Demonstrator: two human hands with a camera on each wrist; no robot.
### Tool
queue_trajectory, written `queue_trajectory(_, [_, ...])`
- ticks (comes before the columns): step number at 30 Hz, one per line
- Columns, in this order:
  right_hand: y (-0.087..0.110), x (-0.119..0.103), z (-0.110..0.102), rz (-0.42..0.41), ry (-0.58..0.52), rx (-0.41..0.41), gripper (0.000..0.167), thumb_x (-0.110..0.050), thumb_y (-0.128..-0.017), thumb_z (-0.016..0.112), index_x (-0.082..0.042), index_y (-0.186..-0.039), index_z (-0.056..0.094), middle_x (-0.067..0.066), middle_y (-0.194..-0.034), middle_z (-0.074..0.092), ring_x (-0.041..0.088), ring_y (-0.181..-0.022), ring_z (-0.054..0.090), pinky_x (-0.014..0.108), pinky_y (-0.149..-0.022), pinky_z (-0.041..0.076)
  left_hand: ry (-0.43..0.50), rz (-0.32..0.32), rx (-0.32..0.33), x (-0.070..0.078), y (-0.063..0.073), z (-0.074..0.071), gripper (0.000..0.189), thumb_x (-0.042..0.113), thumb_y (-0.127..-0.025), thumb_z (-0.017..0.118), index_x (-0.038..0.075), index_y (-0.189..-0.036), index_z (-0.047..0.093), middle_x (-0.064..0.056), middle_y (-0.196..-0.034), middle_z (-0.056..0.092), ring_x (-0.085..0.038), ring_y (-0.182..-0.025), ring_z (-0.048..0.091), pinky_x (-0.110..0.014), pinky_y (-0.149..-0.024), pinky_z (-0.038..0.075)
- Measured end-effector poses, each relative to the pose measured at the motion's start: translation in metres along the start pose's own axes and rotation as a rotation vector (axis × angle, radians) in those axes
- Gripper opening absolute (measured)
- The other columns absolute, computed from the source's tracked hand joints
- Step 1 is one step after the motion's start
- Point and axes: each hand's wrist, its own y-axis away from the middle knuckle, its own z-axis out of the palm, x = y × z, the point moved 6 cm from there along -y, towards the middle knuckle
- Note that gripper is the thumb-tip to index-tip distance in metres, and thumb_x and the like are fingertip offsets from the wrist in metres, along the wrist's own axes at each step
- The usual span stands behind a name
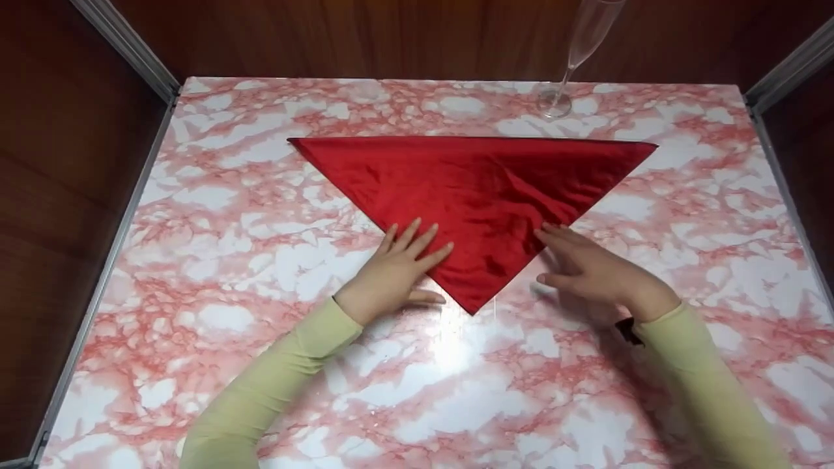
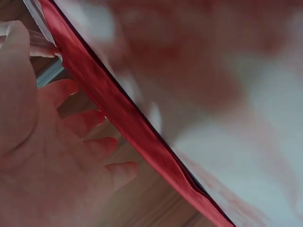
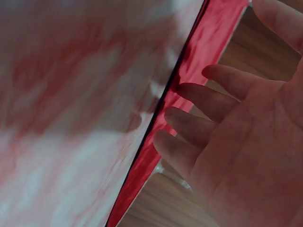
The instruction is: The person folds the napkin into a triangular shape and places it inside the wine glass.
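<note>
And here's the red cloth, a triangle laid flat around the middle of the desk, its long side running left to right beside the far edge, its point aimed at the near edge. The left hand has its fingers straight and fanned, tips over the cloth's left slanting side, gripping nothing. Across on the other slant, the right hand shows its fingers loosely extended, nothing clasped, tips right at the border; whether they press down there, I can't tell. That near point sits between the two, the left hand just beside it, the right a touch farther out, so left is the closer one! From both sets of fingers, the bulk of the cloth lies toward the far edge, where a clear flute stands right of centre.
</note>
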Motion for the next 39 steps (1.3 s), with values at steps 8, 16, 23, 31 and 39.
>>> queue_trajectory(8, [0.012,-0.013,0.018,-0.031,-0.02,-0.002,0.08,-0.046,-0.088,0.065,-0.007,-0.15,0.03,0.015,-0.154,0.024,0.034,-0.14,0.021,0.054,-0.11,0.021,0.037,0.039,0.015,0.021,0.014,0.011,0.086,0.069,-0.083,0.051,0.023,-0.152,0.027,-0.011,-0.158,0.014,-0.034,-0.144,0.002,-0.054,-0.113,0.001])
queue_trajectory(16, [0.025,-0.027,0.033,-0.09,-0.045,0.053,0.077,-0.043,-0.089,0.066,-0.006,-0.148,0.034,0.014,-0.152,0.03,0.031,-0.139,0.026,0.053,-0.109,0.024,0.058,0.041,0.017,0.038,0.022,0.017,0.085,0.069,-0.084,0.051,0.024,-0.152,0.028,-0.009,-0.157,0.018,-0.033,-0.144,0.002,-0.055,-0.113,0.002])
queue_trajectory(23, [0.032,-0.047,0.045,-0.123,-0.082,0.06,0.073,-0.043,-0.089,0.066,-0.007,-0.145,0.039,0.006,-0.146,0.042,0.02,-0.134,0.036,0.043,-0.109,0.029,0.064,0.088,0.012,0.052,0.021,0.013,0.078,0.06,-0.084,0.059,0.017,-0.147,0.04,-0.009,-0.154,0.027,-0.031,-0.144,0.011,-0.051,-0.114,0.008])
queue_trajectory(31, [0.023,-0.065,0.052,-0.223,-0.347,-0.014,0.069,-0.028,-0.089,0.069,-0.007,-0.146,0.037,0.005,-0.147,0.041,0.019,-0.133,0.039,0.04,-0.106,0.035,0.229,0.194,0.07,0.062,0.011,0.001,0.058,0.025,-0.084,0.075,0.008,-0.135,0.054,-0.008,-0.136,0.052,-0.025,-0.129,0.042,-0.034,-0.111,0.025])
queue_trajectory(39, [0.014,-0.076,0.048,-0.256,-0.389,-0.005,0.063,-0.011,-0.084,0.074,-0.004,-0.139,0.046,0.008,-0.138,0.05,0.025,-0.127,0.047,0.044,-0.103,0.038,0.537,0.191,0.039,0.058,0.001,-0.002,0.053,0.013,-0.084,0.074,0.005,-0.133,0.055,-0.005,-0.131,0.055,-0.015,-0.123,0.048,-0.023,-0.103,0.035])
